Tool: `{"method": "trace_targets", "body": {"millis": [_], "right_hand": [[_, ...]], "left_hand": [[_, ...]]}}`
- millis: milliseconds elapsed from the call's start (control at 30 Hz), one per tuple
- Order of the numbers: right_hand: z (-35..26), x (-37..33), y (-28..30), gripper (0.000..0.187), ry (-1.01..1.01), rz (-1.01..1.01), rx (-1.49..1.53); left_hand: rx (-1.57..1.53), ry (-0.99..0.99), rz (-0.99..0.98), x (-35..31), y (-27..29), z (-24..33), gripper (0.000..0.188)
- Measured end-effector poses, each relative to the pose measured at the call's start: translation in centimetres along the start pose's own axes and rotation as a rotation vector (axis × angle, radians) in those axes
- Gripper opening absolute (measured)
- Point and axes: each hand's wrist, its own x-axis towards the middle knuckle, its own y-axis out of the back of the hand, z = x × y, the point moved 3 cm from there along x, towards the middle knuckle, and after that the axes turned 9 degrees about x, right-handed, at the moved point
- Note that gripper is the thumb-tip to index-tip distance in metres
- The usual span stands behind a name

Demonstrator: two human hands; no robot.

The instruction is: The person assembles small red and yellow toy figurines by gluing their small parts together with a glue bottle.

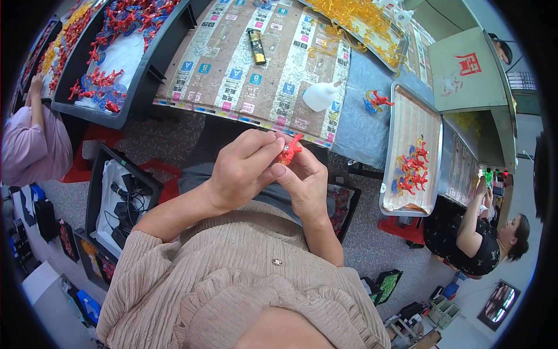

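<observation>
Close in front of my body, both hands hold a small red plastic figure (289, 150). My left hand (243, 168) is closed, with its thumb and forefinger pinching the figure from the left. My right hand (308, 183) wraps round its right and lower side, thumb toward the front. Much of the figure is hidden by my fingers. Just beyond my hands is the table (226, 75), covered in printed sheets. A white squeeze bottle (319, 96) lies on it, and a red-and-blue figure (378, 101) rests farther right.
A metal tray (411, 110) at the right bears several red figures (412, 168). A dark bin (119, 118) of red-and-blue figures stands left. Yellow pieces (366, 23) fill a far tray. A black-and-gold stick (256, 46) lies mid-table. People sit at left and right.
</observation>
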Motion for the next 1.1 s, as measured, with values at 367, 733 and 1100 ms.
{"method": "trace_targets", "body": {"millis": [367,733,1100], "right_hand": [[-0.29,-0.15,-0.14,0.057,0.034,-0.068,0.005],[-0.29,-0.05,0.0,0.056,0.015,-0.08,0.001],[-0.12,0.16,0.41,0.058,0.035,-0.044,0.139]], "left_hand": [[0.001,-0.036,0.058,-0.17,0.16,0.45,0.036],[-0.005,-0.038,0.056,-0.26,0.11,0.25,0.034],[-0.107,0.287,-0.015,0.52,0.47,0.07,0.034]]}}
